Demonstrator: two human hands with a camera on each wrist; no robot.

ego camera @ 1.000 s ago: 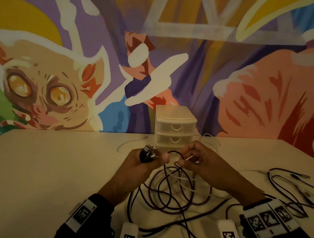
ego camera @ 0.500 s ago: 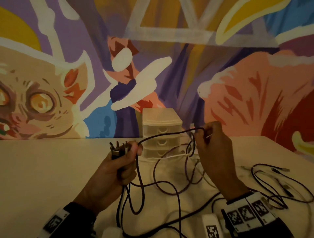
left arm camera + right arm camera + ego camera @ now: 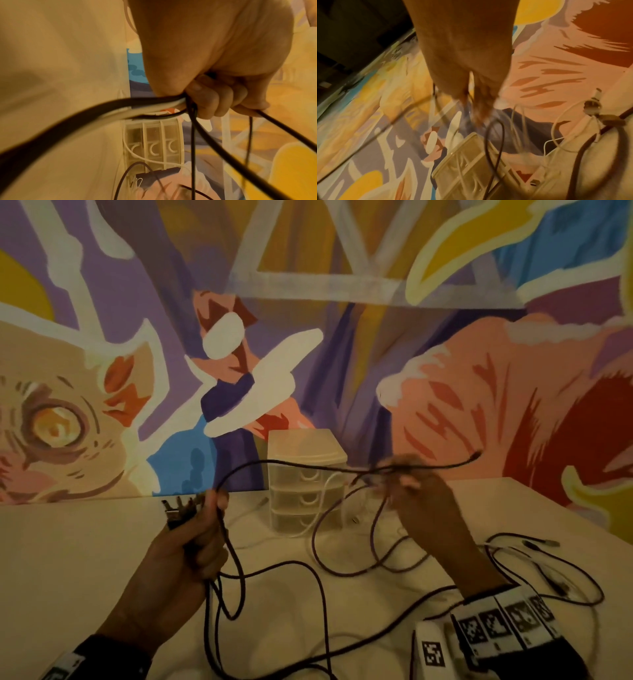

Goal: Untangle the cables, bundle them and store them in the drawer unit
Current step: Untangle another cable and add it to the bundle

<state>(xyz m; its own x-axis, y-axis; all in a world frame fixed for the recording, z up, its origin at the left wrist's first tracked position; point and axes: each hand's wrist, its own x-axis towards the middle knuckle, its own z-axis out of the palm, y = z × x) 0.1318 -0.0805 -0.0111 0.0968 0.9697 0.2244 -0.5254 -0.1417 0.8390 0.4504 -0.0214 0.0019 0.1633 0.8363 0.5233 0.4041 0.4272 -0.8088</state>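
Left of the translucent three-drawer plastic unit [image 3: 306,479], the left hand [image 3: 186,546] has its grip curled round a bunch of dark cable plugs [image 3: 178,510] and trailing leads. A thin dark cable [image 3: 301,465] runs from that fist across the front of the unit to the right hand [image 3: 416,501], raised just right of it; its blurred grip seems to pinch the cable. More dark cables [image 3: 548,573] lie on the pale counter [image 3: 68,559], further right of the unit.

Left hand [image 3: 191,542] is raised, fingers curled in a fist round cables [image 3: 219,542]. Right hand [image 3: 421,508] is held up opposite, blurred, fingertips pinched on a cable.
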